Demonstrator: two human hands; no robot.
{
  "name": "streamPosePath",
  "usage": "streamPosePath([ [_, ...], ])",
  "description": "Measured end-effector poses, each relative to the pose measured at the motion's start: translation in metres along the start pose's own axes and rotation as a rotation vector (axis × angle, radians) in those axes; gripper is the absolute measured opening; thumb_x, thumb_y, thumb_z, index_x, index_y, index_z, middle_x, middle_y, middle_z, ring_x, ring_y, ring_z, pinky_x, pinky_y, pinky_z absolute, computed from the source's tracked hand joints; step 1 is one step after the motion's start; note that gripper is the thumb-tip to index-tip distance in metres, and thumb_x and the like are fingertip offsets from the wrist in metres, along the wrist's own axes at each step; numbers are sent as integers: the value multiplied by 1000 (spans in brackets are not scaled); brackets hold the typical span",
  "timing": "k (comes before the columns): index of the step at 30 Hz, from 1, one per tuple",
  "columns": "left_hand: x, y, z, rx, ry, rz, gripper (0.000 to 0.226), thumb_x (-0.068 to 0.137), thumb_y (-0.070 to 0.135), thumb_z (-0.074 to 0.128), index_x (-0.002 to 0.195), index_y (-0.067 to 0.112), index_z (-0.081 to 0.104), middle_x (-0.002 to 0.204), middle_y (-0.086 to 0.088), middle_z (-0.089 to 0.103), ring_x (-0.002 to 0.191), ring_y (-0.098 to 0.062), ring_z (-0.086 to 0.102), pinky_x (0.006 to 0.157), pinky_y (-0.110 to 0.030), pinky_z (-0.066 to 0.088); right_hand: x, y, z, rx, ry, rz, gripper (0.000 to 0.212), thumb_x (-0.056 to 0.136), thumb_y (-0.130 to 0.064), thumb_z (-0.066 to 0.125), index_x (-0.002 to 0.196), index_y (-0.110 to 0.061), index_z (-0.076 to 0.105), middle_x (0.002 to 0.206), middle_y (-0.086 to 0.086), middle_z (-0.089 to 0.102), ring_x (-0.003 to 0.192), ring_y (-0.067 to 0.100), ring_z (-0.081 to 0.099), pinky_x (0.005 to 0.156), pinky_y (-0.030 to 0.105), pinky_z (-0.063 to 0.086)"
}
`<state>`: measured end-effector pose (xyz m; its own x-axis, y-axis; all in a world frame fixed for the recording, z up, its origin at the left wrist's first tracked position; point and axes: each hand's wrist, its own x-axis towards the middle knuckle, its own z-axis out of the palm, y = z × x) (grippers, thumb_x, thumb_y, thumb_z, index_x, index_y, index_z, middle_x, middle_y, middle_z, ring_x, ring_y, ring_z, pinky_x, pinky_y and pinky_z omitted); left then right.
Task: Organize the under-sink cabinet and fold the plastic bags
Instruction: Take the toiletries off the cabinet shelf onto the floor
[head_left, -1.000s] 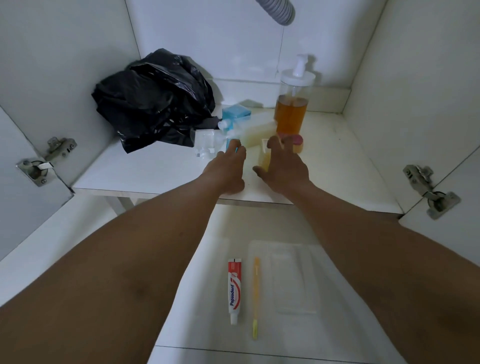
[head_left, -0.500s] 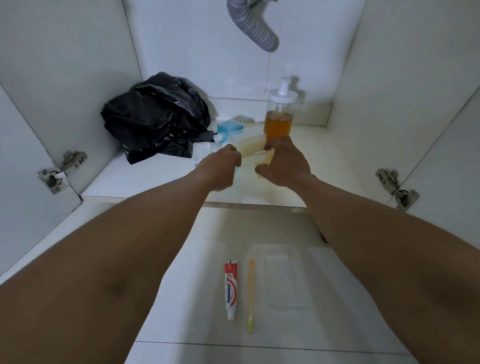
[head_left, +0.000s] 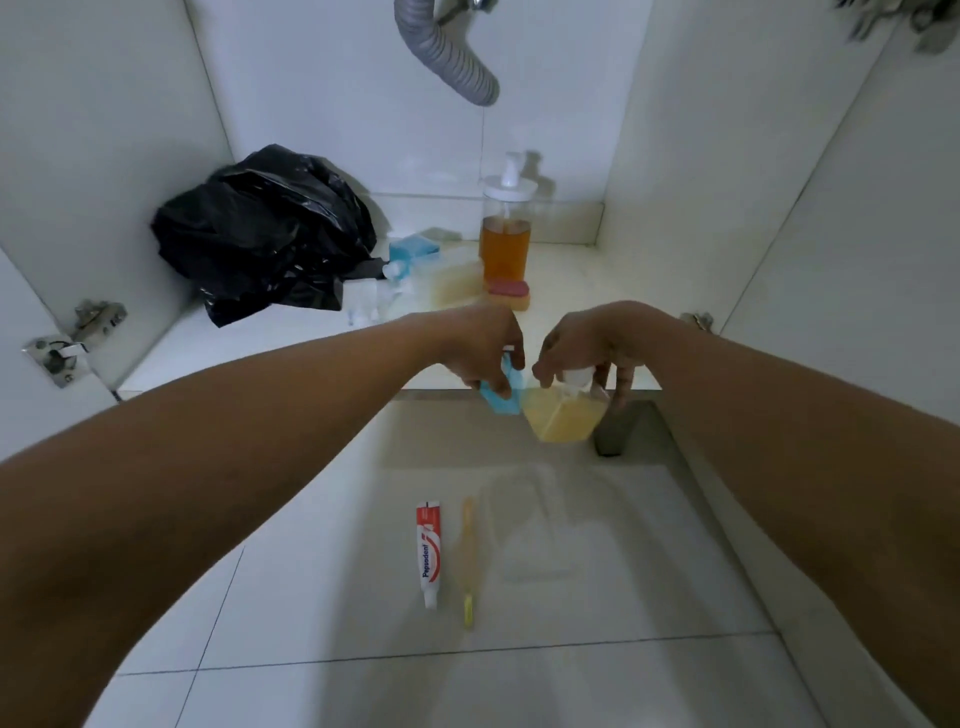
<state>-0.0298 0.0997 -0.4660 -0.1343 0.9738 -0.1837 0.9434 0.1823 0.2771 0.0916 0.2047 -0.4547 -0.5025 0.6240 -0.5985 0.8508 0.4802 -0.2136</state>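
Both hands have drawn back from the cabinet shelf (head_left: 270, 343) since the earlier frame and are now at its front edge, each carrying an item. Left hand (head_left: 480, 345): fingers closed on a small blue object (head_left: 497, 397), too blurred to identify. Right hand (head_left: 592, 345): fingers pinched on the white cap of a clear bottle of yellow liquid (head_left: 563, 421), which hangs below the shelf edge, over the floor. On the shelf: a crumpled black plastic bag (head_left: 265, 234) at rear left; a pump dispenser of amber liquid (head_left: 506, 234) upright at the rear; a pink-topped sponge (head_left: 508, 293) at its foot; a blue box (head_left: 413, 248) and a pale container (head_left: 454, 280) between bag and dispenser. On the tiled floor (head_left: 311, 571): a Pepsodent toothpaste tube (head_left: 429, 553) beside a yellow toothbrush (head_left: 467, 561), near a clear plastic bag (head_left: 540, 525). Above: a grey corrugated drain hose (head_left: 447, 49).
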Motion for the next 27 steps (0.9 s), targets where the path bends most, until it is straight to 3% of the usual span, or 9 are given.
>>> streamPosePath([
  [3,12,24,28,4,-121,49,47,74,18,88,118,16,72,103,0,69,79,-15,69,80,-33,62,-5,26,26,-35,-96,33,36,88,-20,71,121,-11,59,91,10,58,76,25,61,74,44,54],
  [6,31,47,66,107,-175,122,53,74,24,87,124,18,68,117,-4,68,101,-22,67,91,-37,57,-6,56,50,-70,-122,75,46,91,-15,67,135,-6,54,80,3,51,75,24,53,66,35,48],
  [8,46,61,93,104,-178,131,56,77,22,85,128,15,64,122,-5,65,108,-25,64,95,-38,55,-3,74,60,-119,-121,107,48,92,-18,67,136,-6,53,89,6,55,86,26,52,65,30,47],
  [10,59,72,115,81,-156,120,52,80,17,82,128,11,63,122,-9,65,107,-27,64,94,-39,55,3,93,68,-239,-91,140,45,92,-29,66,132,-12,57,108,7,58,76,19,57,65,27,50],
  [12,72,81,133,46,-145,110,41,85,11,76,124,7,64,117,-12,67,102,-29,66,89,-37,57,10,112,75,-268,-27,139,38,89,-34,67,121,-16,59,111,4,58,69,14,55,53,23,45],
  [14,85,88,146,19,-143,99,34,86,7,72,119,3,65,114,-15,68,98,-30,67,83,-36,58,19,133,82,-218,26,129,45,83,-36,73,120,-18,56,115,1,58,84,19,60,50,24,42],
  [16,97,94,157,4,-146,87,34,87,6,71,120,1,64,116,-17,66,102,-31,66,84,-35,56,29,150,93,-147,73,128,59,77,-39,79,126,-15,55,119,4,60,97,21,60,54,26,43],
  [22,120,90,190,-18,-158,14,28,92,10,66,118,1,63,118,-17,64,104,-31,65,73,-30,47,60,174,135,47,130,116,92,69,-39,83,141,-10,34,129,8,51,106,24,56,59,31,45],
  [27,133,79,209,-46,-205,-8,42,91,13,71,131,7,60,129,-13,60,113,-27,61,92,-31,50,75,185,161,139,184,134,108,69,-37,86,151,-11,21,142,10,45,122,28,53,93,40,53],
])
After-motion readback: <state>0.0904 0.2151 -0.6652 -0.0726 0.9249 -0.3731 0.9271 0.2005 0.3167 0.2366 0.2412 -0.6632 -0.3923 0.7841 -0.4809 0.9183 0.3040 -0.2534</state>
